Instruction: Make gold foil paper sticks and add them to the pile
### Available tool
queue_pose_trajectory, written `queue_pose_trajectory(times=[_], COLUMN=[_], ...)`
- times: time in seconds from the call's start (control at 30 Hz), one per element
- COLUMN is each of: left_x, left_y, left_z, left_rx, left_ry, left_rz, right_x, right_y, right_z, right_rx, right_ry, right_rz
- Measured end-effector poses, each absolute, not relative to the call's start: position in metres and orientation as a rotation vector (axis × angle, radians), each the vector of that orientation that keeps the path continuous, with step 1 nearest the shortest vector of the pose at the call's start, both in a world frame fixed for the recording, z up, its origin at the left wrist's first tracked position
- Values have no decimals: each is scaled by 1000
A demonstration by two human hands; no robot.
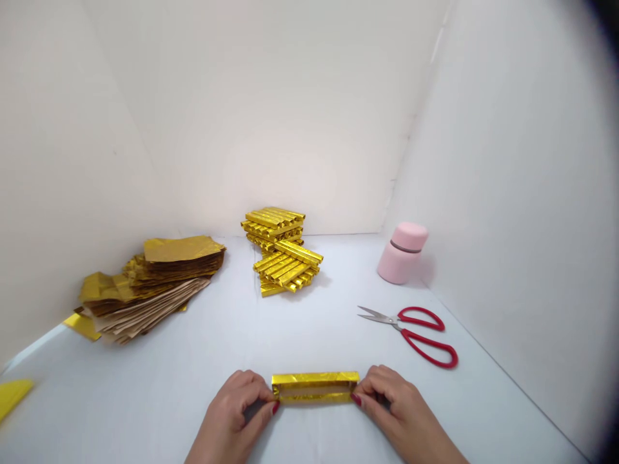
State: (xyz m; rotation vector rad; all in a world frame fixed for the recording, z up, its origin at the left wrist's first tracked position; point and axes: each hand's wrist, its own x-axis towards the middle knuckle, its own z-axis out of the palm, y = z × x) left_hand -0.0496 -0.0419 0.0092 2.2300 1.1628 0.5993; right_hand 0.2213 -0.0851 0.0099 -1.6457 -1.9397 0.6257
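Observation:
A long, narrow folded strip of gold foil paper (316, 377) lies across the near middle of the table, its upper side partly open so that a duller inside shows. My left hand (244, 406) pinches its left end between thumb and fingers. At the opposite end, my right hand (394, 403) grips it the same way, thumb toward the near edge. Beyond them stands a pile of folded gold paper sticks (287, 264), stacked in crossing layers.
A thick stack of gold and brown paper sheets (159, 277) leans at the left. Red-handled scissors (394, 322) lie open at the right, in front of a pink flask (402, 254). A yellow piece (12, 396) shows at the left edge. White walls enclose the table.

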Motion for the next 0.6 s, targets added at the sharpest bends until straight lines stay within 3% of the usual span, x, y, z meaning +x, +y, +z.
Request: queue_pose_trajectory(times=[0.6], left_x=[-50], left_y=[-41], left_z=[-1], left_rx=[2392], left_ry=[1067], left_rz=[713], right_x=[220], right_y=[-85], right_z=[7], right_rx=[-1693], right_ry=[-1879], right_rz=[607])
